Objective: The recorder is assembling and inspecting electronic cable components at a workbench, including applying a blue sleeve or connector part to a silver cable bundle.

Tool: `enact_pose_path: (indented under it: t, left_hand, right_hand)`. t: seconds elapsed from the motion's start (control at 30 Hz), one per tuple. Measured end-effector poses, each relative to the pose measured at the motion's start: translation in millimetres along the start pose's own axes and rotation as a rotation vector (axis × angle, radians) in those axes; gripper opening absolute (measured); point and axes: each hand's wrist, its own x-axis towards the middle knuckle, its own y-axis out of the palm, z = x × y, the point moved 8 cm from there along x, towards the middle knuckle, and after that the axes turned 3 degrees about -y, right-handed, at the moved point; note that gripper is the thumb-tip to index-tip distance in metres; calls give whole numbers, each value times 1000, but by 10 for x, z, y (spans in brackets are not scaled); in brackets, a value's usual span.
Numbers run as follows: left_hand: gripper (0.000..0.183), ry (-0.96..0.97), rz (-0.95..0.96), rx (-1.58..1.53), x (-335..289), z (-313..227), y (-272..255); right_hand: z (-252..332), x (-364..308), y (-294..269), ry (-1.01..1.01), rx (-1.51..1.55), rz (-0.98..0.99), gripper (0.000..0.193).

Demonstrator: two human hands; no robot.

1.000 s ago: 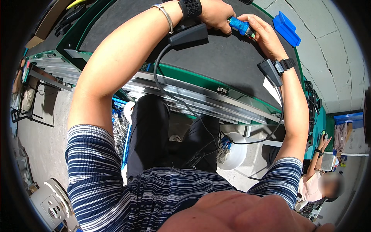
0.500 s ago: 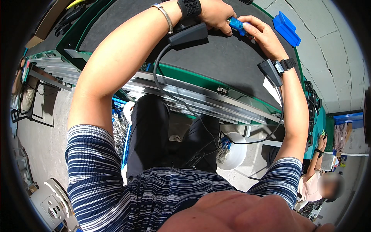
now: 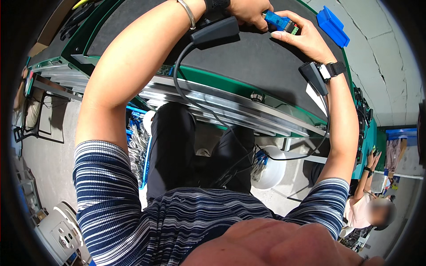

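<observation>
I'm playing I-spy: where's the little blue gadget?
In the head view, the blue gadget is near the top, right of centre, between the left hand and right hand, over the black mat.

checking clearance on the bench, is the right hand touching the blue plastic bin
Apart: the head view shows a strip of dark mat between the right hand and the blue plastic bin.

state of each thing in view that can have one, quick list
Blue device, gripped at its left end
Left hand, closed on the blue device
Right hand, around the blue device, grip unclear
White bucket, open, cables inside
Blue crate, open, cables inside
Right wrist strap, fastened
</observation>
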Motion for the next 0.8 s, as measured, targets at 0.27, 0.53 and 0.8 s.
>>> enact_pose_path:
  t: [0.27, 0.53, 0.8]
  left_hand:
    - [39, 214, -277, 145, 77, -20, -114]
    - [33, 137, -260, 102, 175, 81, -76]
    - [26, 120, -234, 148, 161, 72, -52]
  right_hand:
    - [-132, 35, -33, 22, 57, -109, 40]
    - [-185, 37, -43, -19, 235, -152, 38]
    - [-370, 48, 3, 135, 529, -70, 48]
